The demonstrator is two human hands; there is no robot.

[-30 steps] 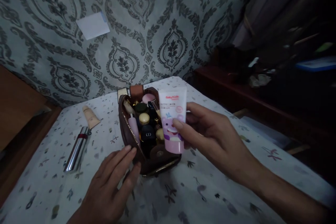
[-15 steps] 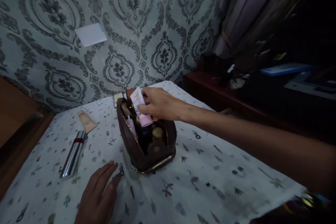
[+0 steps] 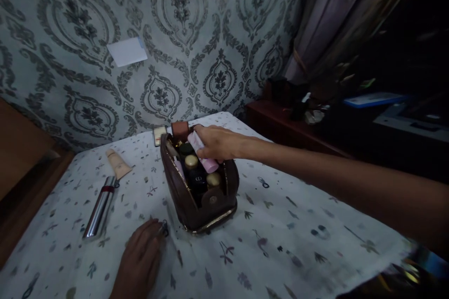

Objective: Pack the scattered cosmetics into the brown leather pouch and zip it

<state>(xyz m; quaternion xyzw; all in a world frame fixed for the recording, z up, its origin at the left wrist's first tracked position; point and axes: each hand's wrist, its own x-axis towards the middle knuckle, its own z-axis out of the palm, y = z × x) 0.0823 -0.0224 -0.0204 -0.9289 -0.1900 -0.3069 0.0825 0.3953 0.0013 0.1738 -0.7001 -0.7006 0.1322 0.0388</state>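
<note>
My right hand (image 3: pixel 217 142) is closed on a pink-and-white squeeze tube (image 3: pixel 207 162), which slants into the open top of a brown makeup bag (image 3: pixel 185 212). Inside the bag, two bottles with gold caps (image 3: pixel 191 162) and a dark case with a light logo (image 3: pixel 197 181) show around the tube. The lower layers of the bag are hidden. My left hand (image 3: pixel 142 254) lies on the patterned cloth in front of the bag, holding nothing, its fingers loosely extended.
On the cloth-covered table (image 3: pixel 280 224), a beige tube (image 3: pixel 118 164) and a silver cylinder with a red band (image 3: pixel 100 208) lie left of the bag. Behind it are a small checkered box (image 3: pixel 160 136) and a brown object (image 3: pixel 180 129). A patterned wall (image 3: pixel 217 32) rises behind.
My right hand has lowered the pink tube deeper into the bag, slightly rightward in view. My left hand's fingers have drawn closer together on the cloth.
</note>
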